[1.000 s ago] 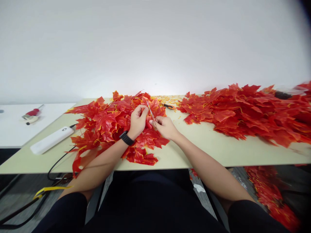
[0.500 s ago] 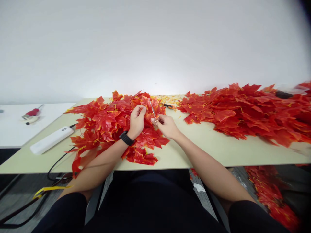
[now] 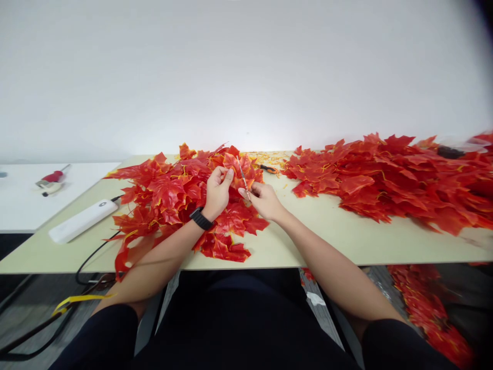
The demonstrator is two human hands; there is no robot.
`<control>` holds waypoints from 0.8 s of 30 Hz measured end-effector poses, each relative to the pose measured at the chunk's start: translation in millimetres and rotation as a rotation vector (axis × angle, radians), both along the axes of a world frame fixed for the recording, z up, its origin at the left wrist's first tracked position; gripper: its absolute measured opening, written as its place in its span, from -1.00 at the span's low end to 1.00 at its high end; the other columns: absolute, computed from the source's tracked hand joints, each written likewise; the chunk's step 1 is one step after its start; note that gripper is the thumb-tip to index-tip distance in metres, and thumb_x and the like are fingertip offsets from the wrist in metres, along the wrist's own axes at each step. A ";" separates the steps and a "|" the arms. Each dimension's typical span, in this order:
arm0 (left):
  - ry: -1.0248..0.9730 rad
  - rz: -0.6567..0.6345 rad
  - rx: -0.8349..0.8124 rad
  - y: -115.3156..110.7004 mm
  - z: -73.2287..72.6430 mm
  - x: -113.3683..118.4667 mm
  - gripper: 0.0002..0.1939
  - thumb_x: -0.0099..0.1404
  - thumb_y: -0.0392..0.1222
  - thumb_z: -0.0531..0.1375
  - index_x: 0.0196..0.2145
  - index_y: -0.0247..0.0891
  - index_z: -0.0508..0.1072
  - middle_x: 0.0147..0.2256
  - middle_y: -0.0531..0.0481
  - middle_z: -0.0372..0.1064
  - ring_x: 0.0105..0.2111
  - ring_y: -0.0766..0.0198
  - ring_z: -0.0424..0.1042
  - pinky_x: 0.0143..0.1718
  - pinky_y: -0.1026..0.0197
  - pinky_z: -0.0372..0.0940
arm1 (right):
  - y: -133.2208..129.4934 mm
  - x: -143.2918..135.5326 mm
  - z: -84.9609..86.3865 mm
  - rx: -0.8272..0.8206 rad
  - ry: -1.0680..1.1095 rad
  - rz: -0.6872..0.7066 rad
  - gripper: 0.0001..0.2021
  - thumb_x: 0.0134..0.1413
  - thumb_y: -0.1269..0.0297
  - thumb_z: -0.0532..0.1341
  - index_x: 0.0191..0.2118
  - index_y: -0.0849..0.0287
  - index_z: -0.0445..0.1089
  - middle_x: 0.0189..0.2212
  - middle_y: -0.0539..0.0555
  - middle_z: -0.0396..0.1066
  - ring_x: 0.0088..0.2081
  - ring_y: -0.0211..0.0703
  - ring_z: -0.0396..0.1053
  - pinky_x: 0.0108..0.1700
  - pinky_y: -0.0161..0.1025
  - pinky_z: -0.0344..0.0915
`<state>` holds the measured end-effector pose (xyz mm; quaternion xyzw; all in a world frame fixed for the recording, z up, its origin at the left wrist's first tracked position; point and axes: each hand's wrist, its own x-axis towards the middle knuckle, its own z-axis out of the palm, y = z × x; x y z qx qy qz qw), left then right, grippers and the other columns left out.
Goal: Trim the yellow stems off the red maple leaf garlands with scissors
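Red artificial maple leaves [image 3: 169, 192] lie in a heap around and under both hands. My left hand [image 3: 218, 190], with a black watch on its wrist, is closed at the left of a red leaf; what its fingers hold is too small to make out. Close to its right, my right hand [image 3: 264, 199] pinches the lower end of a thin silvery rod [image 3: 243, 177]. The rod leans up and left in front of the leaf. Both hands are above the pile, a small distance apart.
Another large leaf pile [image 3: 385, 180] covers the right of the pale table [image 3: 304, 241]. An orange-black tool [image 3: 268, 169] lies behind my right hand. At the left are a white device [image 3: 83, 221] with a cable and a red-handled item [image 3: 54, 177].
The rod's lower end has shifted slightly down and right at my right hand. Otherwise the hands and leaves look nearly the same.
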<state>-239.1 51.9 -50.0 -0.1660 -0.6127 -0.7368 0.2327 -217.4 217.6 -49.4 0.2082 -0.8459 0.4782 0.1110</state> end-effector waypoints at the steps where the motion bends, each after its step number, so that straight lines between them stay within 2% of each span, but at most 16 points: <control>1: -0.003 0.000 -0.001 -0.2 -0.1 0.0 -0.52 0.29 0.21 0.36 -0.40 -0.24 0.33 -0.48 0.11 0.17 -0.48 0.38 0.12 -0.39 0.27 0.10 | -0.7 0.0 0.7 -0.028 -0.010 0.005 -0.42 0.15 -0.27 0.20 -0.53 0.14 0.09 -0.61 -0.04 0.13 -0.52 -0.31 0.05 -0.44 -0.26 -0.01; 7: 0.002 0.019 -0.002 -1.0 -0.5 -1.1 -0.51 0.28 0.24 0.35 -0.38 -0.25 0.35 -0.48 0.11 0.18 -0.50 0.40 0.08 -0.43 0.28 0.06 | -2.5 0.7 2.4 -0.182 -0.076 0.037 -0.58 0.02 -0.02 0.25 -0.53 0.12 0.05 -0.62 -0.09 0.04 -0.53 -0.34 -0.01 -0.44 -0.27 -0.03; 12: 0.007 0.017 -0.001 -0.4 0.0 -1.4 -0.50 0.27 0.26 0.35 -0.38 -0.25 0.36 -0.47 0.10 0.19 -0.49 0.40 0.10 -0.43 0.29 0.08 | -2.3 -1.8 1.2 -0.280 -0.134 0.062 -0.65 0.00 0.05 0.23 -0.50 0.12 0.07 -0.59 -0.10 0.02 -0.51 -0.33 -0.04 -0.44 -0.28 -0.05; 16: -0.010 -0.037 -0.004 0.4 2.2 1.2 -0.50 0.21 0.24 0.40 -0.38 -0.25 0.36 -0.47 0.12 0.21 -0.49 0.41 0.13 -0.42 0.30 0.11 | -1.6 -5.1 1.7 -0.321 -0.119 0.091 -0.68 0.02 0.08 0.20 -0.48 0.11 0.06 -0.57 -0.09 0.02 -0.49 -0.33 -0.06 -0.42 -0.27 -0.05; 24: 0.053 -0.109 -0.180 -4.3 8.9 4.6 -0.60 0.15 0.09 0.47 -0.30 -0.27 0.51 -0.30 -0.01 0.47 -0.28 0.30 0.43 -0.12 0.23 0.34 | 2.4 -7.3 1.8 -0.302 -0.098 0.092 -0.76 0.00 0.17 0.17 -0.48 0.12 0.08 -0.57 -0.08 0.05 -0.48 -0.31 -0.03 -0.41 -0.26 -0.05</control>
